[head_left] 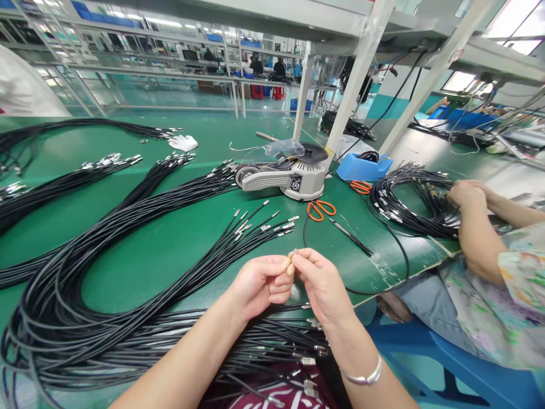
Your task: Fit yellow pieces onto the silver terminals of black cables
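Bright, even light glares white at the upper-right windows [517, 25] and lays a pale sheen on the green worktop [128, 267], while wide-angle distortion stretches the edges and the far racks [234, 97] look soft.

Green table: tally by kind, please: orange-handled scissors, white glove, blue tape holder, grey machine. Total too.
Orange-handled scissors: 2
White glove: 1
Blue tape holder: 1
Grey machine: 1
Total: 5

White shelving [272, 18], teal floor [170, 94], bright window [517, 21]
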`<state>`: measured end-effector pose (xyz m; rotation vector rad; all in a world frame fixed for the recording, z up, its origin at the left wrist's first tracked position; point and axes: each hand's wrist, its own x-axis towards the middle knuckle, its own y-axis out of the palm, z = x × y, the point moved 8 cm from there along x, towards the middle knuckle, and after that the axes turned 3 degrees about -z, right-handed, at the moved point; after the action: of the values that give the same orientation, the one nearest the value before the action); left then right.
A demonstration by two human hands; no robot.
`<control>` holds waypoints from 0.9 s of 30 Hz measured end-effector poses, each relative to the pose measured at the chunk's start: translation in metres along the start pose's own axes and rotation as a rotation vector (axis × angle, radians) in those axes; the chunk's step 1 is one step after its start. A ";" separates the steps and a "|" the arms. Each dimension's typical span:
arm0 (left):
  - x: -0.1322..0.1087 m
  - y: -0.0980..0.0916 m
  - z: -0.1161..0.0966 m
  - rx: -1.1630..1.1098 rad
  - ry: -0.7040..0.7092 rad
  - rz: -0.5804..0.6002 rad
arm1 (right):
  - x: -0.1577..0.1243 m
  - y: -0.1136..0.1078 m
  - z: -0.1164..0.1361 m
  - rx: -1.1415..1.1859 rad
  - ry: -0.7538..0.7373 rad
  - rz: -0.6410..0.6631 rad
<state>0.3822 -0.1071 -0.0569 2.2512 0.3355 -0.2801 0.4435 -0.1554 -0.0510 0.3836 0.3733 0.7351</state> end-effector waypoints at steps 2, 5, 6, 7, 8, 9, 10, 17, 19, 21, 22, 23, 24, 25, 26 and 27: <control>0.000 0.003 0.002 0.023 -0.010 -0.005 | 0.001 -0.001 0.002 -0.018 -0.016 0.009; -0.003 0.000 -0.007 0.217 0.126 -0.155 | 0.003 -0.008 0.005 -0.020 -0.055 -0.031; -0.005 -0.001 -0.012 0.324 0.195 -0.228 | 0.003 -0.010 0.005 -0.012 -0.062 -0.050; -0.007 -0.002 -0.017 0.431 0.256 -0.293 | 0.003 -0.012 0.005 -0.002 -0.066 -0.064; -0.009 -0.001 -0.021 0.518 0.300 -0.340 | 0.003 -0.013 0.005 0.006 -0.066 -0.071; -0.010 -0.001 -0.022 0.571 0.322 -0.363 | 0.003 -0.013 0.004 0.013 -0.065 -0.073; -0.011 -0.001 -0.023 0.595 0.334 -0.376 | 0.003 -0.012 0.004 0.019 -0.062 -0.074; -0.010 -0.007 -0.016 0.486 0.301 -0.414 | 0.003 -0.010 -0.004 0.080 -0.031 -0.096; -0.009 -0.009 -0.015 0.471 0.300 -0.432 | 0.004 -0.009 -0.005 0.088 -0.026 -0.095; -0.009 -0.011 -0.014 0.475 0.306 -0.447 | 0.004 -0.008 -0.008 0.091 -0.017 -0.094; -0.009 -0.012 -0.014 0.475 0.308 -0.452 | 0.004 -0.008 -0.008 0.089 -0.014 -0.095; -0.008 -0.013 -0.014 0.467 0.309 -0.452 | 0.004 -0.007 -0.009 0.086 -0.011 -0.097; -0.008 -0.014 -0.014 0.450 0.308 -0.448 | 0.004 -0.007 -0.009 0.084 -0.006 -0.096; -0.008 -0.015 -0.014 0.422 0.302 -0.440 | 0.004 -0.007 -0.010 0.080 0.002 -0.089; -0.007 -0.016 -0.014 0.388 0.289 -0.428 | 0.004 -0.008 -0.010 0.074 0.012 -0.077; -0.007 -0.016 -0.013 0.353 0.269 -0.414 | 0.004 -0.008 -0.009 0.064 0.021 -0.060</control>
<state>0.3715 -0.0878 -0.0578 2.5561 0.9655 -0.2653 0.4466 -0.1559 -0.0636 0.4235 0.4274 0.6705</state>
